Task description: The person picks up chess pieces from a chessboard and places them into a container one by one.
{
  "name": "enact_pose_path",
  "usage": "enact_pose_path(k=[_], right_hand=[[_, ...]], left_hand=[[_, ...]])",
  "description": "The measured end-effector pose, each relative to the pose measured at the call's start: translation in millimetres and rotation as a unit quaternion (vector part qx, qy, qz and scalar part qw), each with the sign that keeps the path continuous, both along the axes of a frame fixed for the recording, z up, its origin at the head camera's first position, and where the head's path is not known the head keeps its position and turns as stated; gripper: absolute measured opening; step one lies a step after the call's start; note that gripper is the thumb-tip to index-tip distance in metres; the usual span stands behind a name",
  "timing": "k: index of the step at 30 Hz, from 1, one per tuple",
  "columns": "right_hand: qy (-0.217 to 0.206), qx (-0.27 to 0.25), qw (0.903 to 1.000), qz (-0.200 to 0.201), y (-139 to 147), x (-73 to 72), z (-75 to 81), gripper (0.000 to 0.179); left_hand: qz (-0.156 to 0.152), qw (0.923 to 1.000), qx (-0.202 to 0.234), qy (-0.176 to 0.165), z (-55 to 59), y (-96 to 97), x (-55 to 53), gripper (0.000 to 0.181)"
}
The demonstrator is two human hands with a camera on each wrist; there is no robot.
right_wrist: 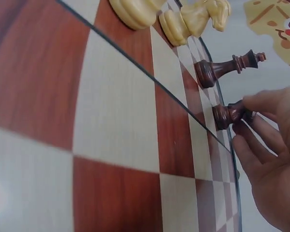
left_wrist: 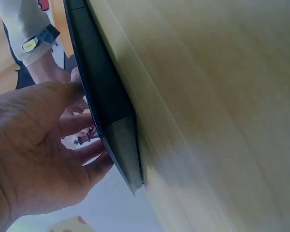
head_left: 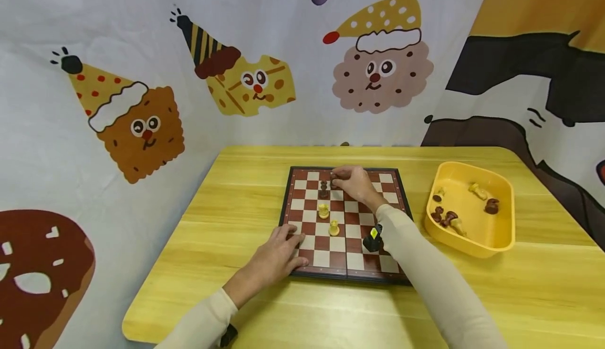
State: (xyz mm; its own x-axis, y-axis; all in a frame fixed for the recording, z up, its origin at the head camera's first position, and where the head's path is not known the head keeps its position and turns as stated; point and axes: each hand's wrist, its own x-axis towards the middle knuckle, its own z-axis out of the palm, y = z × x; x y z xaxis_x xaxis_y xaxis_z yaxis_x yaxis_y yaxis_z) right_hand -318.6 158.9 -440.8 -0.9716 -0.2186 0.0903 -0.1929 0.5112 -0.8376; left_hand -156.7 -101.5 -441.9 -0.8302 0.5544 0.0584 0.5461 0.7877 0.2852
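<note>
My right hand (head_left: 355, 183) is at the far edge of the chessboard (head_left: 322, 258), its thumb and fingers pinching a dark brown chess piece (right_wrist: 223, 117). The fingers hide the top of that piece; its base is at the board's surface. Just left of it stands a dark king (right_wrist: 225, 67). Nearer to me are a light knight (head_left: 323, 211) and another light piece (head_left: 334, 228), both upright. My left hand (head_left: 275, 254) rests on the board's near left corner, fingers spread over the squares and thumb by the front edge.
On the right of the wooden table (head_left: 227, 181) stands a yellow tray (head_left: 508, 210). Several light and dark chess pieces lie inside it. Behind the table hangs a cloth (head_left: 307, 123) printed with cartoon biscuits. A seam runs across the board's middle.
</note>
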Motion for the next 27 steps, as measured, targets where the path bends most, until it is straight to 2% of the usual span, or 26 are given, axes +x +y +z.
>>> enact_pose_path(k=[6,15,22,27], right_hand=[[0.009,0.028,0.9996,0.001,-3.9,-3.2,-1.3,0.033],[0.039,0.021,0.9990,-0.010,-4.7,-5.8,1.0,0.027],[0.027,0.034,0.9991,-0.001,-6.2,3.8,-1.0,0.028],[0.039,0.041,0.9984,-0.004,-4.1,5.3,1.3,0.027]], left_hand=[[0.008,1.0000,0.003,-0.004,1.8,0.8,0.7,0.057],[0.017,0.9998,0.007,-0.006,5.3,-0.5,0.1,0.058],[0.018,0.9996,0.014,-0.014,1.2,-0.7,4.5,0.057],[0.016,0.9997,0.017,-0.011,1.1,1.1,4.5,0.055]])
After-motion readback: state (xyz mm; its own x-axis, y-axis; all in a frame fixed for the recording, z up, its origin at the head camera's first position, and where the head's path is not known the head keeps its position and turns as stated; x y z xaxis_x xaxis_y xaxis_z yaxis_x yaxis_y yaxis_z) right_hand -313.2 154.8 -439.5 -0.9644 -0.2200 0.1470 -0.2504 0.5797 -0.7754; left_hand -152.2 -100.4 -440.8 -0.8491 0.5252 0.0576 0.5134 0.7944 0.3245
